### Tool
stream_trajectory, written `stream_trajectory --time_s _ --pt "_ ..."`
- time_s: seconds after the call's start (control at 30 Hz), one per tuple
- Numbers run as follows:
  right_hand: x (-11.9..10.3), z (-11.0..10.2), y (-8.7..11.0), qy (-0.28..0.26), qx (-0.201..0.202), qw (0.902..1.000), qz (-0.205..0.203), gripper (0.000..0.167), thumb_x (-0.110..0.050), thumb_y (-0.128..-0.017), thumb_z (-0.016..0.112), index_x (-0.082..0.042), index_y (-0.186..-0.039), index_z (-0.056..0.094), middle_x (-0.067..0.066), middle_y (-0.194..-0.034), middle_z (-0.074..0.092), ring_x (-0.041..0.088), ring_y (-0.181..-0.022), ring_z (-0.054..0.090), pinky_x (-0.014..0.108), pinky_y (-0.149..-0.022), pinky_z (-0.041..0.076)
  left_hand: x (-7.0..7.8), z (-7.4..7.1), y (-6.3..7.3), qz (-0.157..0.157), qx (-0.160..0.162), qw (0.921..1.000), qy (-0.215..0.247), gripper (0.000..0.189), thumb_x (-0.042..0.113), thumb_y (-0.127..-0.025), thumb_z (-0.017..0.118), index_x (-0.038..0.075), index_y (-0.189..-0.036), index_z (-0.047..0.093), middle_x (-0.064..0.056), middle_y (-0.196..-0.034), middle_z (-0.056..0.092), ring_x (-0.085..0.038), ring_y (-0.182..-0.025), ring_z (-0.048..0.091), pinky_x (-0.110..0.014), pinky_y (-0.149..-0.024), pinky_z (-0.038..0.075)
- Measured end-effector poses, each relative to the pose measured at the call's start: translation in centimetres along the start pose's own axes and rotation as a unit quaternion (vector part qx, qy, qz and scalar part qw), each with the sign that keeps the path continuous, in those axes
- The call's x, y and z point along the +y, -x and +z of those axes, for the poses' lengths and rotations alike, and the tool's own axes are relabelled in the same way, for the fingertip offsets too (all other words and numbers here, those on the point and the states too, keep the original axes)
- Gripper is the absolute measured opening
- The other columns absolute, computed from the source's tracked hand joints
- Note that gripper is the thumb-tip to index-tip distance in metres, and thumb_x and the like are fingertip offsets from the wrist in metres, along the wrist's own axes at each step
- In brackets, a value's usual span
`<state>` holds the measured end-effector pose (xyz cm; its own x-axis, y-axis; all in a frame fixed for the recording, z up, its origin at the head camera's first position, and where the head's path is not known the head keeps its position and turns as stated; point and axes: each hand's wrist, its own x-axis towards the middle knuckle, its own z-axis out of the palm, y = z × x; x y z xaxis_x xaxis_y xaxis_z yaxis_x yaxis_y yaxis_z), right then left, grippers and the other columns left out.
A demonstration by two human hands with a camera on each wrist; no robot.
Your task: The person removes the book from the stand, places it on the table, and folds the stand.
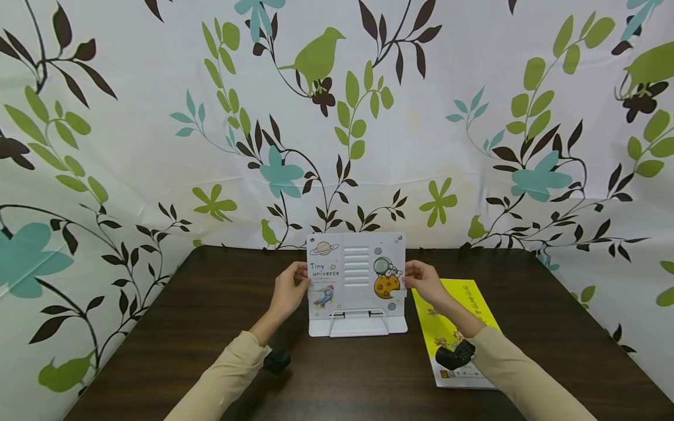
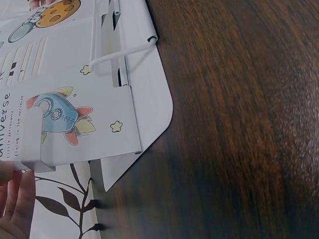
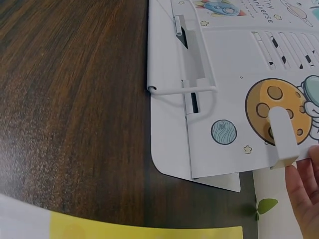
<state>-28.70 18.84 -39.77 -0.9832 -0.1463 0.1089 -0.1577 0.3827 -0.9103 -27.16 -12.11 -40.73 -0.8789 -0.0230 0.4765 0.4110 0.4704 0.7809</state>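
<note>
White book stand [image 1: 356, 297] is standing propped open on the bench [image 1: 237, 286], just left of the yellow book [image 1: 440, 320]; holding it well is probably calling for even force at matching heights, base flat. Left hand [image 1: 289, 289] is pinching its left edge and right hand [image 1: 425, 283] its right edge, both near mid-height, forearms reaching forward and angling inward.

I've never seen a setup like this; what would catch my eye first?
Probably the white stand with its rocket and astronaut drawings, upright on the dark table, its side edges held by the left hand and right hand. Next, the bright yellow book lying beneath the right forearm. Behind everything hangs a white cloth patterned with birds and leaves.
</note>
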Motion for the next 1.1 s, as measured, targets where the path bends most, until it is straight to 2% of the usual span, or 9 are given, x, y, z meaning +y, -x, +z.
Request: stream_trajectory --time_s 0.13,0.33,0.57,0.7,0.9,1.1 --pt "0.1 0.1 0.0 -0.002 0.003 1.0 -0.004 0.021 0.003 -0.088 0.051 0.006 -0.109 0.053 0.016 -0.093 0.057 0.022 -0.081 0.054 0.041 -0.078 0.049 0.1 0.0 0.0 0.0 0.003 1.0 -0.002 0.023 -0.011 -0.077 0.059 -0.005 -0.099 0.06 -0.012 -0.083 0.061 -0.023 -0.077 0.059 -0.029 -0.067 0.047" --pt "0.1 0.3 -0.2 0.004 0.01 0.9999 0.01 0.021 0.003 -0.088 0.053 0.005 -0.109 0.054 0.016 -0.093 0.057 0.022 -0.08 0.053 0.035 -0.076 0.049 0.2 0.0 0.2 -0.015 0.006 0.9999 -0.006 0.022 -0.011 -0.077 0.059 -0.005 -0.098 0.06 -0.012 -0.083 0.061 -0.022 -0.076 0.058 -0.03 -0.067 0.047" --pt "0.0 0.6 -0.6 0.004 0.015 0.9998 0.008 0.023 0.003 -0.088 0.052 0.006 -0.111 0.054 0.017 -0.094 0.058 0.021 -0.079 0.052 0.041 -0.079 0.048 0.3 -0.5 0.9 -0.021 -0.002 0.9998 0.001 0.02 -0.012 -0.076 0.059 -0.005 -0.096 0.06 -0.012 -0.082 0.06 -0.021 -0.075 0.058 -0.025 -0.064 0.046" --pt "0.0 0.9 -0.9 0.005 0.031 0.9995 0.009 0.024 0.002 -0.088 0.053 0.006 -0.111 0.054 0.017 -0.094 0.057 0.021 -0.079 0.052 0.039 -0.078 0.048 0.8 -0.7 1.7 -0.029 0.0 0.9995 0.009 0.02 -0.012 -0.076 0.06 -0.004 -0.094 0.06 -0.011 -0.081 0.06 -0.02 -0.074 0.057 -0.023 -0.062 0.046" --pt "-0.1 1.5 -1.3 0.004 0.05 0.9986 0.017 0.023 0.001 -0.088 0.054 0.005 -0.11 0.056 0.014 -0.093 0.057 0.021 -0.082 0.052 0.027 -0.072 0.047 1.5 -0.5 3.3 -0.033 0.014 0.9993 0.009 0.019 -0.012 -0.075 0.06 -0.004 -0.093 0.059 -0.011 -0.081 0.061 -0.019 -0.072 0.059 -0.023 -0.061 0.048" --pt "-0.2 1.8 -1.9 0.012 0.064 0.9976 0.022 0.023 0.0 -0.088 0.054 0.005 -0.11 0.057 0.014 -0.093 0.056 0.023 -0.084 0.05 0.026 -0.07 0.045 2.4 -0.2 4.5 -0.04 0.025 0.9987 0.016 0.02 -0.013 -0.075 0.06 -0.003 -0.093 0.058 -0.011 -0.082 0.061 -0.019 -0.074 0.059 -0.024 -0.065 0.048"
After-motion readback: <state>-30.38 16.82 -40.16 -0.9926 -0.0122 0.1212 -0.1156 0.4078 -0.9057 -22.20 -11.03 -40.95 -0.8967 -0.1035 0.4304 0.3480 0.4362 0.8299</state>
